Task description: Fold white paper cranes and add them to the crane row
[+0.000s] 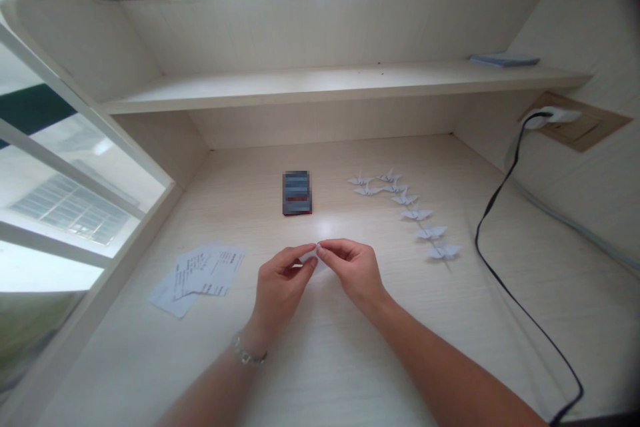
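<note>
My left hand (283, 279) and my right hand (354, 268) meet over the middle of the pale wooden desk (320, 360). Both pinch a small folded piece of white paper (316, 259) between thumb and fingertips, and most of it is hidden by the fingers. A thin bracelet (247, 355) sits on my left wrist. To the right, several finished white paper cranes (417, 215) lie in a curved row on the desk.
A small dark blurred object (297, 193) lies behind my hands. Printed paper slips (200, 273) lie at the left. A black cable (505, 287) runs from a wall socket (553, 117) down the right side. A shelf (320, 83) holds a blue booklet (505, 60).
</note>
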Demonstrator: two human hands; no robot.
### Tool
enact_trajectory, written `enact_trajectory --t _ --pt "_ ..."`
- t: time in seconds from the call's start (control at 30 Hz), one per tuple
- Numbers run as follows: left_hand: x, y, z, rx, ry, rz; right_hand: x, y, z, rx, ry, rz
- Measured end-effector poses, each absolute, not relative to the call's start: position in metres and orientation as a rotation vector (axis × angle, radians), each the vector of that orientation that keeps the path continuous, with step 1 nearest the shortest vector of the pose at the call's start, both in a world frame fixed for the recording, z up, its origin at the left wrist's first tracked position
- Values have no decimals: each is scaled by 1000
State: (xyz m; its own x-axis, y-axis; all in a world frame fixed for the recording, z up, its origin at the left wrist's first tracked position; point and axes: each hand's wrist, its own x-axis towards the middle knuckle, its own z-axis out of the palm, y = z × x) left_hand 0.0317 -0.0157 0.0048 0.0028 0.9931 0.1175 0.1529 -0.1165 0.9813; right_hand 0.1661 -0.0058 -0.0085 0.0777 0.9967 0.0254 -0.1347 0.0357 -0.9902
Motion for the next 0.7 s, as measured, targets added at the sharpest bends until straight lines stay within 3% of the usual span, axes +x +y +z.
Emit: enact_trajectory --t 0.7 --pt "31 -16 5 1494 1261 1204 165 -12 -4 -1182 -1141 1095"
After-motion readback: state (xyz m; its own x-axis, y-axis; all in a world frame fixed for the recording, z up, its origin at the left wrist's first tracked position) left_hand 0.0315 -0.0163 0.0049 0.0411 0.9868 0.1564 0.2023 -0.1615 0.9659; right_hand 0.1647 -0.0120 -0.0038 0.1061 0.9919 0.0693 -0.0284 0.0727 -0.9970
